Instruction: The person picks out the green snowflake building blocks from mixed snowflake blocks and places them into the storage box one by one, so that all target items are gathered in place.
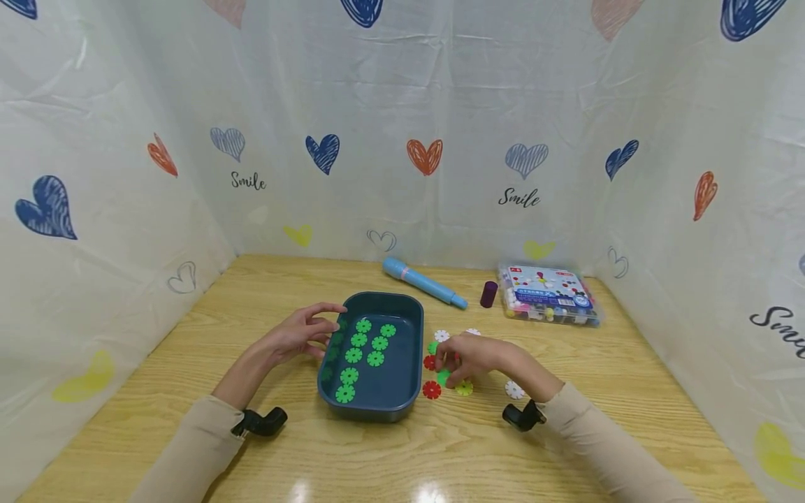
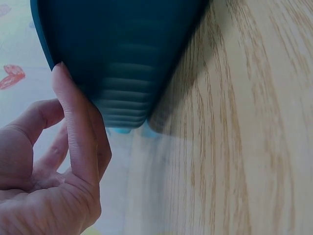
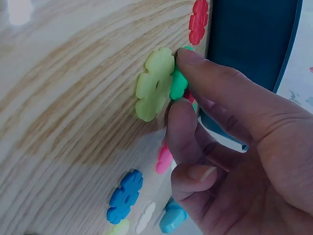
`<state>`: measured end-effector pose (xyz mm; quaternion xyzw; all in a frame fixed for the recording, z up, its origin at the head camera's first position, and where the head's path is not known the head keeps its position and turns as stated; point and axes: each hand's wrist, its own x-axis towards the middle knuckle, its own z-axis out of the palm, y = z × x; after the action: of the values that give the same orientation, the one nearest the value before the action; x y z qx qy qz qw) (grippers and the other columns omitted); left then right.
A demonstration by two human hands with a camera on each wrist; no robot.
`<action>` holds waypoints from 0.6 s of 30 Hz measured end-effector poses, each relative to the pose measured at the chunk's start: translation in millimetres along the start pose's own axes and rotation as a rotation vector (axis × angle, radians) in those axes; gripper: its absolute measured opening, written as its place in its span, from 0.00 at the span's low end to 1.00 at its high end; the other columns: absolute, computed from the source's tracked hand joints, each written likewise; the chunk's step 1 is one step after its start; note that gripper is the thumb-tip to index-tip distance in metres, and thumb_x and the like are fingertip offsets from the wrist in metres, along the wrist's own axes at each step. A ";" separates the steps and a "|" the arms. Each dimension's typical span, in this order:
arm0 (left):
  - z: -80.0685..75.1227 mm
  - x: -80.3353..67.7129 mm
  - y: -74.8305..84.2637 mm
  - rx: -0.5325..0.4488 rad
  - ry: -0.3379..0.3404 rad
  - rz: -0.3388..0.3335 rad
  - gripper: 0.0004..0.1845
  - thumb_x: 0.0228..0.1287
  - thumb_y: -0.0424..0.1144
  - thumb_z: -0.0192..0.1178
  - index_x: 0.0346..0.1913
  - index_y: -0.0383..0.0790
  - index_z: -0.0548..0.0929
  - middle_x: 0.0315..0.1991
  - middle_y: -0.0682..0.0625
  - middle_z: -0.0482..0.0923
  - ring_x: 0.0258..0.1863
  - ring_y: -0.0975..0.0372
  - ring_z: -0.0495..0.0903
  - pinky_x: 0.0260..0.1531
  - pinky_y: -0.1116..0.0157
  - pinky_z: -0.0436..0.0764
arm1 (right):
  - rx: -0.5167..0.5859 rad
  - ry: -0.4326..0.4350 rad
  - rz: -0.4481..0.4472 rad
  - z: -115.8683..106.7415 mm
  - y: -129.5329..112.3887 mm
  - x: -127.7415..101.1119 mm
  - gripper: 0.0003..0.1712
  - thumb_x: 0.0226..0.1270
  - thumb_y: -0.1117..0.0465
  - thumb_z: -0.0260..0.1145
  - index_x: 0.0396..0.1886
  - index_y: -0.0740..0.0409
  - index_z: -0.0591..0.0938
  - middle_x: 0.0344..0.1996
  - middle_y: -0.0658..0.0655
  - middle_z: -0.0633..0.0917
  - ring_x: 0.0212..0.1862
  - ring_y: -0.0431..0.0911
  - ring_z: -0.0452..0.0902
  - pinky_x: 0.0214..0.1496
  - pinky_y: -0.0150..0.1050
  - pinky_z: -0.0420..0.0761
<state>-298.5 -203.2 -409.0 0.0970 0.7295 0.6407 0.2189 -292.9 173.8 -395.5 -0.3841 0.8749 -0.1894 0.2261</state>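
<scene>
My left hand (image 1: 306, 331) is at the left side of a dark blue tray (image 1: 402, 405), one fingertip touching the rim in the left wrist view. Inside the tray lie several green snowflake discs (image 1: 353, 355), in two columns. Right of the tray, my right hand (image 1: 473, 355) is low over the table. Its thumb and forefinger pinch a green snowflake disc (image 3: 178, 83) by the edges, the other fingers curled. Beside that disc lies a yellow-green one (image 3: 155, 85). Red discs (image 1: 432, 390) and a white disc (image 1: 441, 336) lie nearby.
At the back, a light blue tube-shaped thing (image 1: 424, 283) lies slanted behind the tray. A dark purple cylinder (image 1: 488, 294) stands next to a clear plastic case (image 1: 549, 295) of colourful parts. Another white disc (image 1: 514, 390) lies near the right wrist. A heart-printed curtain (image 1: 377, 195) surrounds the wooden table.
</scene>
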 end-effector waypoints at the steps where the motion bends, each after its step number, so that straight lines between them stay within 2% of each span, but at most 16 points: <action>1: 0.0 -0.2 0.0 0.000 0.000 0.000 0.30 0.69 0.41 0.60 0.71 0.45 0.64 0.43 0.48 0.80 0.33 0.61 0.82 0.31 0.64 0.87 | -0.002 0.002 0.006 0.0 0.0 0.4 0.13 0.57 0.62 0.75 0.40 0.57 0.82 0.31 0.51 0.83 0.31 0.35 0.72 0.35 0.28 0.75; 8: 0.8 -0.7 0.2 0.003 0.002 -0.003 0.30 0.69 0.41 0.61 0.71 0.45 0.64 0.43 0.47 0.80 0.33 0.61 0.81 0.30 0.64 0.87 | -0.023 0.008 0.038 -0.7 -3.1 0.8 0.11 0.56 0.62 0.76 0.38 0.55 0.83 0.29 0.48 0.82 0.31 0.36 0.72 0.34 0.28 0.74; 18: 0.9 -0.4 -0.5 0.001 0.002 0.000 0.30 0.70 0.41 0.60 0.71 0.45 0.64 0.43 0.48 0.80 0.33 0.61 0.81 0.30 0.64 0.87 | -0.092 0.067 0.063 -0.2 -8.7 0.9 0.11 0.53 0.60 0.78 0.35 0.55 0.85 0.26 0.45 0.83 0.29 0.34 0.73 0.33 0.29 0.75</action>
<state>-297.7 -202.6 -409.5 0.0966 0.7301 0.6403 0.2180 -288.4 167.7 -391.2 -0.3599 0.9013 -0.1546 0.1848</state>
